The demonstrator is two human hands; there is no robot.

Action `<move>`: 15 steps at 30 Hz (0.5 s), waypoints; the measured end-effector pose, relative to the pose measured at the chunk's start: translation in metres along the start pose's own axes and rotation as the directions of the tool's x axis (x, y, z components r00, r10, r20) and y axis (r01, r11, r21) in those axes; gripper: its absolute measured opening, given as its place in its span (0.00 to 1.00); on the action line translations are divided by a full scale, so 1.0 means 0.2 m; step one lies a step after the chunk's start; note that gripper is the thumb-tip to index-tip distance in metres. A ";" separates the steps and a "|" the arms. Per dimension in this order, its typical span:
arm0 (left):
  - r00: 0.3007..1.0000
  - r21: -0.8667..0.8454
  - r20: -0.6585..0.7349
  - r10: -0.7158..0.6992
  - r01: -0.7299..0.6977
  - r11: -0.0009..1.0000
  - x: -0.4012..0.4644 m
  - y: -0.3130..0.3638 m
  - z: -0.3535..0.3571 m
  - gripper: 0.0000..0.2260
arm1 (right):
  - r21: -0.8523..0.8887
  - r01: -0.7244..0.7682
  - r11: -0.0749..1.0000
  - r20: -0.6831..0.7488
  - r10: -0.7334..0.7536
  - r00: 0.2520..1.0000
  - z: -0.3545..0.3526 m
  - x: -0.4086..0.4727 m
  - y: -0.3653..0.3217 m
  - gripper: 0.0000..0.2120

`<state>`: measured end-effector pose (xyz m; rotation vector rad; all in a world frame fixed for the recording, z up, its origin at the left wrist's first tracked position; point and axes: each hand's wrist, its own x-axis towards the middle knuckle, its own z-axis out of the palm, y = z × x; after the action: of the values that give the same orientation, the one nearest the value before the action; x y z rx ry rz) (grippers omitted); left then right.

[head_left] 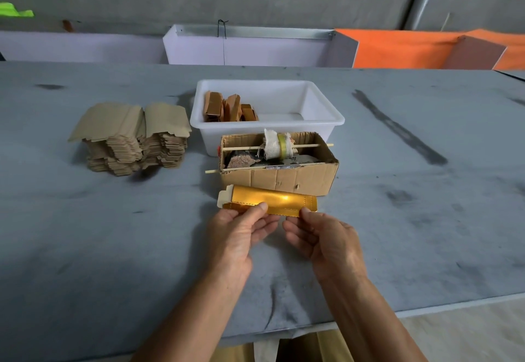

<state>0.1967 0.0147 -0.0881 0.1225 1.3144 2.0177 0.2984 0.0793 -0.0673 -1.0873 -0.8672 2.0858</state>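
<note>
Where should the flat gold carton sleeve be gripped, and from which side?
Probably best to pinch the gold carton sleeve along its near long edge, from the near side, once toward each end. It is thin and long, running left to right, and the cardboard box stands close behind it, crowding the far edge.

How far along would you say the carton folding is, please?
Early, I would judge. Done: a few folded cartons fill only the left end of the white tub. In hand: the left grip and right grip pinch one gold carton, its left flap sticking out. Left: a tall stack of flat blanks beside the tub.
</note>
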 end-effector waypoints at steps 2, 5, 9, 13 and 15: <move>1.000 -0.006 -0.004 0.001 -0.001 1.000 0.01 0.00 0.00 0.02 | -0.037 0.013 0.999 0.009 -0.013 1.000 0.00 0.00 -0.01 0.06; 1.000 -0.009 -0.004 0.025 -0.025 1.000 0.01 0.00 0.01 0.03 | -0.123 0.035 0.992 0.003 -0.035 0.999 0.01 0.01 -0.03 0.07; 0.998 -0.010 -0.007 0.063 -0.063 0.998 0.03 0.02 0.02 0.04 | -0.248 0.056 0.967 -0.044 -0.069 0.997 -0.01 0.03 -0.08 0.08; 0.998 -0.014 -0.007 0.064 -0.064 0.998 0.04 0.03 0.00 0.05 | -0.446 0.131 0.885 -0.083 -0.187 0.979 -0.04 0.04 -0.16 0.06; 0.998 -0.011 -0.005 0.055 -0.056 0.998 0.04 0.02 0.00 0.05 | -0.527 0.226 0.819 -0.082 -0.314 0.946 -0.05 0.03 -0.22 0.07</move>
<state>0.1881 0.0190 -0.0864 0.1502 1.3155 2.0731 0.3138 0.1125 -0.0409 -1.2915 -1.4520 1.5336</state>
